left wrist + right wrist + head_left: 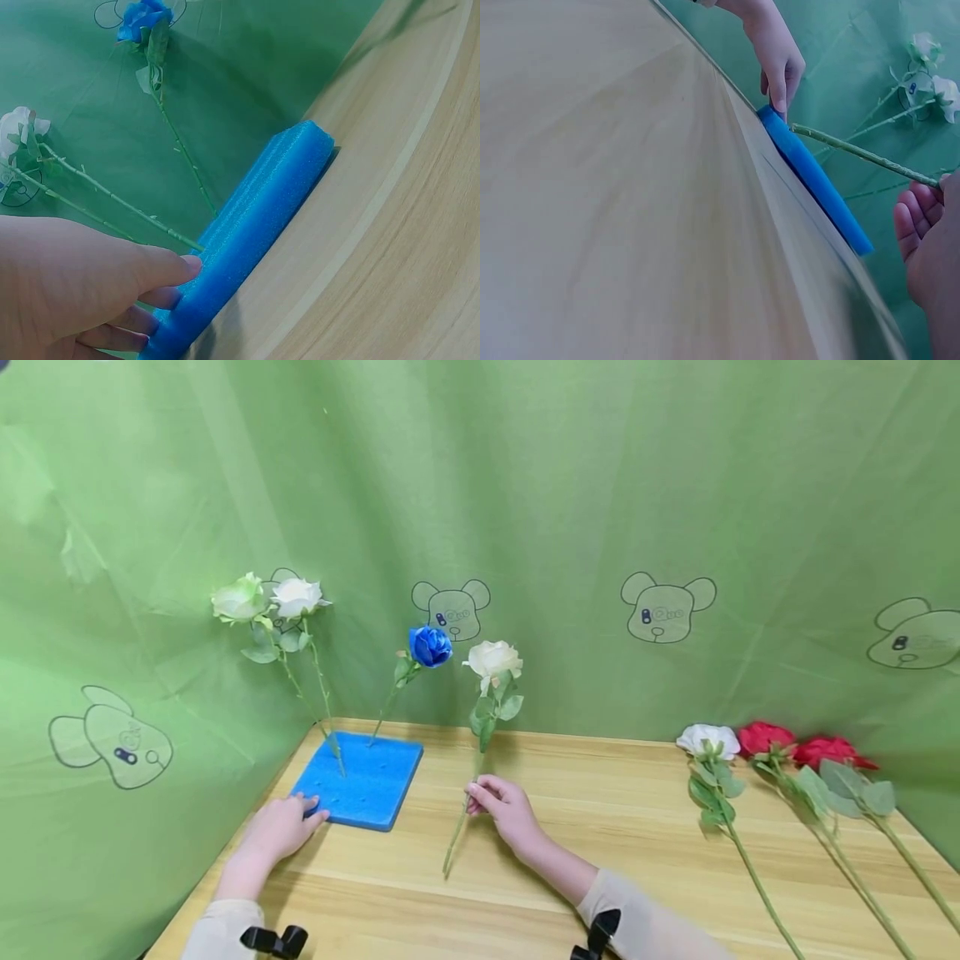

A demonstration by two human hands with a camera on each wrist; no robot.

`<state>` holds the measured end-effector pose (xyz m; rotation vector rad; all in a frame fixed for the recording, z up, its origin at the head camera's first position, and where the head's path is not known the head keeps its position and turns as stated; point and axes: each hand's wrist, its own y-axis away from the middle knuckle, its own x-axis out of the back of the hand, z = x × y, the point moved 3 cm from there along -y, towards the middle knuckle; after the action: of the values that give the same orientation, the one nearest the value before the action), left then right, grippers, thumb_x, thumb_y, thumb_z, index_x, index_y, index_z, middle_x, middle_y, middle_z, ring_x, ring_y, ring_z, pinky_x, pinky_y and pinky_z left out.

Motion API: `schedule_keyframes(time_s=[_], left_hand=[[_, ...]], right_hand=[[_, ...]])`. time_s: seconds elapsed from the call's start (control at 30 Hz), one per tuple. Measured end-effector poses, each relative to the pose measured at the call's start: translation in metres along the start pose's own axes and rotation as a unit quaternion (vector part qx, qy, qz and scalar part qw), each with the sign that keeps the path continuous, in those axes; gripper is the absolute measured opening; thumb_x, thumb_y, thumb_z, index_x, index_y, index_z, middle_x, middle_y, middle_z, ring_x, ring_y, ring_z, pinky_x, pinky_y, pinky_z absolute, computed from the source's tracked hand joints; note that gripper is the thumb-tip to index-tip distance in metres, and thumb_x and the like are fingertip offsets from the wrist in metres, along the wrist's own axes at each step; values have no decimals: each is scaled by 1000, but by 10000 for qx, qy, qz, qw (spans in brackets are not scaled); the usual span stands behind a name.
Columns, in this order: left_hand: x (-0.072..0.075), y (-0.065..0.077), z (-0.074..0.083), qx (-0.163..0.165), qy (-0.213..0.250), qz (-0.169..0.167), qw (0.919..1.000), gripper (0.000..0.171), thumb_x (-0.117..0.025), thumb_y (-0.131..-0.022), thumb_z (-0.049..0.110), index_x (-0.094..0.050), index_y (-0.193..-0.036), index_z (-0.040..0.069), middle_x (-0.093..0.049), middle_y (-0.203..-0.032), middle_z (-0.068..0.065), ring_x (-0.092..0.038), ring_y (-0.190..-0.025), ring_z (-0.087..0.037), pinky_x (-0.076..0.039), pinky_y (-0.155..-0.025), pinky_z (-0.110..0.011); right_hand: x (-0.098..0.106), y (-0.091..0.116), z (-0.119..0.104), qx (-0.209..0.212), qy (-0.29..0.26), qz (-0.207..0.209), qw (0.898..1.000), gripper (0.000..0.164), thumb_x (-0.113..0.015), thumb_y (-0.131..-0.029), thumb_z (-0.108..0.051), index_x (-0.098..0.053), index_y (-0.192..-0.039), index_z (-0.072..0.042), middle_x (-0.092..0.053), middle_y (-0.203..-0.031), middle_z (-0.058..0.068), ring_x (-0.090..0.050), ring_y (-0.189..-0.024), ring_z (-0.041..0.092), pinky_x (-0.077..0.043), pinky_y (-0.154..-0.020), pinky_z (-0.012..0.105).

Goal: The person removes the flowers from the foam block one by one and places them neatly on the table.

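A blue foam board [367, 781] lies at the left of the wooden table. Standing in it are a pale green rose [242, 599], a white rose [298, 597] and a blue rose [430, 647], their stems leaning. My left hand [279, 828] rests on the board's near left corner; in the left wrist view its thumb touches the top beside a stem. Right of the board, my right hand [508, 810] pinches the stem of a cream rose [493, 660] between thumb and fingers. That rose is held nearly upright, its stem's lower end pointing down toward the table.
On the table's right side lie a white rose [708, 741] and two red roses [765, 737], stems toward the near edge. A green cloth [555, 510] with bear-head drawings hangs behind and along the sides. The wooden table [600, 793] stretches between board and loose roses.
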<state>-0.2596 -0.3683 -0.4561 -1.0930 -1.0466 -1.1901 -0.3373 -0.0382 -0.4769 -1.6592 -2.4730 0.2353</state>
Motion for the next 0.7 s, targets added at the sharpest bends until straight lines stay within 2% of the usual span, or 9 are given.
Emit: schedule_keyframes(time_s=[0.43, 0.7], left_hand=[[1, 1, 1, -26, 4, -7, 10000, 47, -58, -97, 35, -62, -128, 1, -55, -133, -32, -53, -119, -53, -45, -99, -62], [2, 2, 2, -9, 12, -63, 10000, 47, -57, -97, 35, -61, -129, 1, -54, -134, -33, -53, -120, -53, -45, -99, -63]], right_hand=[[49, 32, 2, -354, 6, 166, 9992, 33, -58, -97, -12, -58, -106, 20, -66, -79, 5, -62, -69, 8, -59, -70, 23], [80, 52, -2, -609, -44, 363, 9975, 35, -56, -98, -12, -55, -111, 21, -63, -80, 2, -61, -72, 8, -59, -72, 24]])
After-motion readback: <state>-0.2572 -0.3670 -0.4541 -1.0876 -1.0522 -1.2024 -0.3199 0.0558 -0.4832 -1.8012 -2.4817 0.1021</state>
